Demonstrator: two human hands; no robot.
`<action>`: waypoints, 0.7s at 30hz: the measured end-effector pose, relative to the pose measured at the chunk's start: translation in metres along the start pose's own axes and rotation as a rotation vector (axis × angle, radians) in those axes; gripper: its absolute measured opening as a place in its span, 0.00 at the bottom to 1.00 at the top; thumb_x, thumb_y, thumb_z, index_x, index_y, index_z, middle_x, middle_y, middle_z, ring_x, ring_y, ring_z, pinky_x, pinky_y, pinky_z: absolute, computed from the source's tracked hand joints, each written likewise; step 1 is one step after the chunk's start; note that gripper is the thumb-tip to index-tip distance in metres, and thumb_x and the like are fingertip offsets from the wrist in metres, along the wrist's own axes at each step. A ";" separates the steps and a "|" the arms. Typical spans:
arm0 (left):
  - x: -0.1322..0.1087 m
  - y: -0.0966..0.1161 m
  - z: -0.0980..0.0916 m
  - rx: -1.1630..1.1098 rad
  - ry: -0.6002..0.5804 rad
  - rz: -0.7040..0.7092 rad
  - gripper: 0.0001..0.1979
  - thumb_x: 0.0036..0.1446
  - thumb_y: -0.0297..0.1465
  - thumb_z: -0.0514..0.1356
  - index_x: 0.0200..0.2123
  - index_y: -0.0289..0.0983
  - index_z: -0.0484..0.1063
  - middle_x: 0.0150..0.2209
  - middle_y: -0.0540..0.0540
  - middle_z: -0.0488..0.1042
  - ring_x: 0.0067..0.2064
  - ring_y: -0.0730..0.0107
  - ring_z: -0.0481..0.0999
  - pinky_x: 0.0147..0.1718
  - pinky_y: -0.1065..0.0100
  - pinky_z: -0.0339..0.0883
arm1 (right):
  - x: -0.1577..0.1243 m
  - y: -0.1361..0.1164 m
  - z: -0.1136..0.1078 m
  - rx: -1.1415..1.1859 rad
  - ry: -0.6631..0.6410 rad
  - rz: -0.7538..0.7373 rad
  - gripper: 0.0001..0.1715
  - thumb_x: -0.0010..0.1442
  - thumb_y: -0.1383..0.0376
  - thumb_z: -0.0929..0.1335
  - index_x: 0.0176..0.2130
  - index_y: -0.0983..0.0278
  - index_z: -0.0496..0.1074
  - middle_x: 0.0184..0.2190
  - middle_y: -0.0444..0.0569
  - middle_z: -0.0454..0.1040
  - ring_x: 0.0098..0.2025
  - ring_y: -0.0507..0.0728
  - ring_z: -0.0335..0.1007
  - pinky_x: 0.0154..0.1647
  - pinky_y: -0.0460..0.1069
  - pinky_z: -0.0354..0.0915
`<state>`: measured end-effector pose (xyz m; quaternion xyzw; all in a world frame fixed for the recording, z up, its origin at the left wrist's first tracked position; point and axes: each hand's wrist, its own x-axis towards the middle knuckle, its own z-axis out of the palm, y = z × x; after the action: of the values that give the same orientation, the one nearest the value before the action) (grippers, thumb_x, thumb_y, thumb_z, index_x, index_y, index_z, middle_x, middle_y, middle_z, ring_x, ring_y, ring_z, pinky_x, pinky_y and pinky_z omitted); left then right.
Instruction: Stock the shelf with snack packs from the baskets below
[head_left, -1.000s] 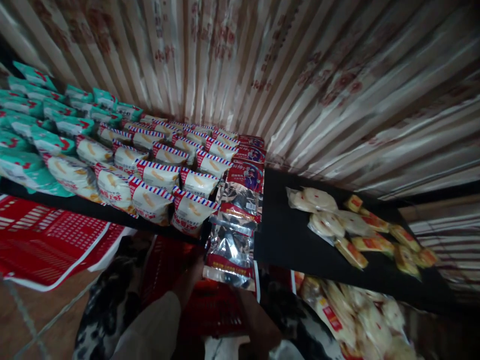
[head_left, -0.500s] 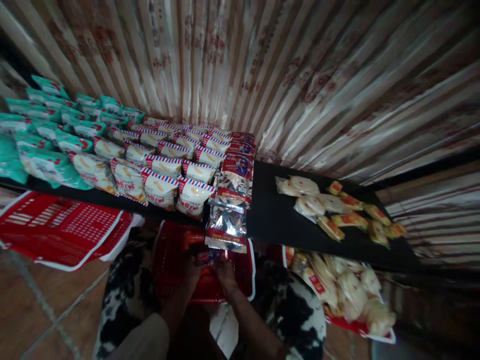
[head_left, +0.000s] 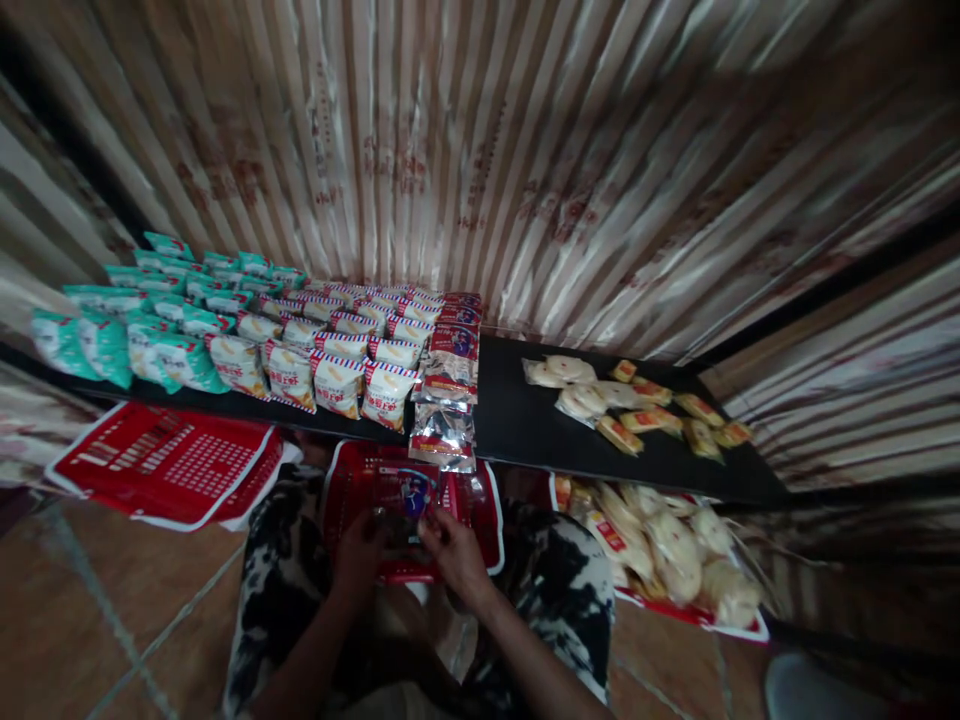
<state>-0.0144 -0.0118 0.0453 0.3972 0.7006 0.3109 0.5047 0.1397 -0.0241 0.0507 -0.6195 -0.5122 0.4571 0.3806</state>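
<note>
A long black table carries several groups of packaged food. At its left end stand rows of teal bags, crowded close together. Beside them come rows of white bags with striped top edges, also upright and packed from back to front. Next to these, a column of red and silver packets lies overlapping, the nearest reaching just past the front edge. To the right, apart from the packets, flat white pieces in clear wrapping lie loosely near small yellow packs, set at different angles.
</note>
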 end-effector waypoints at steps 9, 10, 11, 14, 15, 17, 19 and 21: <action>-0.029 0.061 -0.010 0.019 -0.021 0.291 0.13 0.48 0.39 0.54 0.31 0.37 0.71 0.32 0.46 0.77 0.36 0.63 0.75 0.37 0.68 0.68 | -0.013 -0.063 -0.039 -0.111 0.108 -0.200 0.12 0.54 0.57 0.66 0.27 0.62 0.70 0.25 0.44 0.69 0.29 0.53 0.65 0.31 0.45 0.62; -0.032 0.068 -0.010 0.033 -0.048 0.321 0.13 0.49 0.40 0.54 0.30 0.37 0.71 0.31 0.47 0.77 0.35 0.64 0.75 0.35 0.69 0.68 | -0.014 -0.066 -0.042 -0.053 0.098 -0.193 0.12 0.55 0.56 0.65 0.29 0.62 0.70 0.25 0.44 0.70 0.29 0.53 0.65 0.30 0.45 0.62; -0.034 0.075 -0.009 0.045 -0.073 0.349 0.13 0.50 0.40 0.53 0.30 0.38 0.71 0.30 0.48 0.77 0.34 0.66 0.75 0.34 0.70 0.67 | -0.015 -0.068 -0.044 0.009 0.083 -0.183 0.13 0.56 0.55 0.64 0.32 0.62 0.70 0.26 0.43 0.71 0.29 0.53 0.66 0.30 0.45 0.63; -0.036 0.091 -0.006 0.010 -0.128 0.421 0.12 0.52 0.38 0.53 0.35 0.38 0.70 0.30 0.48 0.76 0.33 0.67 0.75 0.34 0.69 0.68 | -0.012 -0.077 -0.054 0.152 0.064 -0.167 0.15 0.55 0.53 0.66 0.34 0.63 0.69 0.27 0.44 0.73 0.30 0.53 0.68 0.30 0.45 0.64; -0.035 0.094 -0.004 -0.024 -0.141 0.438 0.14 0.53 0.38 0.53 0.39 0.37 0.69 0.32 0.47 0.76 0.33 0.67 0.75 0.33 0.69 0.68 | -0.010 -0.080 -0.058 0.186 0.068 -0.161 0.16 0.54 0.53 0.66 0.34 0.63 0.69 0.27 0.44 0.73 0.30 0.53 0.68 0.31 0.45 0.65; -0.033 0.097 0.001 -0.088 -0.151 0.463 0.19 0.54 0.39 0.53 0.47 0.36 0.65 0.34 0.46 0.76 0.33 0.68 0.75 0.32 0.69 0.69 | -0.004 -0.086 -0.069 0.253 0.098 -0.131 0.17 0.53 0.52 0.67 0.34 0.63 0.68 0.26 0.44 0.73 0.29 0.53 0.68 0.29 0.45 0.65; -0.032 0.097 0.007 -0.115 -0.145 0.499 0.23 0.55 0.39 0.54 0.52 0.35 0.61 0.37 0.44 0.75 0.34 0.69 0.75 0.31 0.69 0.69 | 0.006 -0.091 -0.082 0.318 0.166 -0.086 0.19 0.52 0.50 0.68 0.34 0.63 0.68 0.24 0.43 0.72 0.26 0.52 0.67 0.26 0.45 0.64; -0.031 0.097 0.013 -0.144 -0.187 0.545 0.25 0.55 0.38 0.55 0.55 0.36 0.59 0.43 0.41 0.73 0.37 0.68 0.74 0.33 0.69 0.70 | 0.017 -0.094 -0.094 0.354 0.235 -0.043 0.21 0.50 0.49 0.69 0.33 0.63 0.67 0.23 0.42 0.72 0.24 0.52 0.66 0.25 0.45 0.63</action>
<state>0.0269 0.0088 0.1366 0.5605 0.4949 0.4460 0.4919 0.2039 0.0098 0.1635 -0.5810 -0.3893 0.4564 0.5500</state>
